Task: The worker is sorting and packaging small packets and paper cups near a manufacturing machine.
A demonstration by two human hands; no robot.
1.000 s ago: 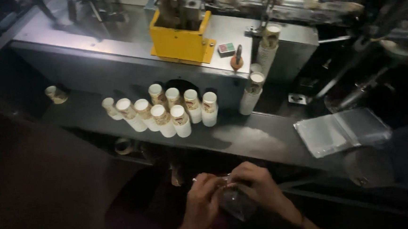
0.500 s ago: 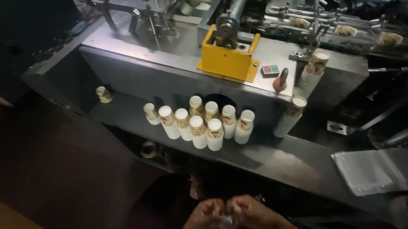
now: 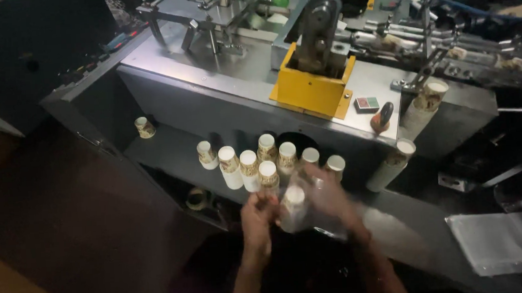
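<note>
At lower centre, your hands had risen to the shelf: left hand (image 3: 258,212) gripped a cup stack (image 3: 293,206); right hand (image 3: 330,198) blurred, its fingers' state unclear, with a clear bag (image 3: 323,218).

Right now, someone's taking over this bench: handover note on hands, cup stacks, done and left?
Left hand: at a paper cup stack, grip blurred.
Right hand: blurred, on a clear plastic bag around that stack.
Shelf: seven more upright cup stacks, one lone cup far left, two tall stacks right, by the machine.
Spare clear bags lie right.
Done: one stack partly in bag. Left: shelf stacks unbagged.
</note>
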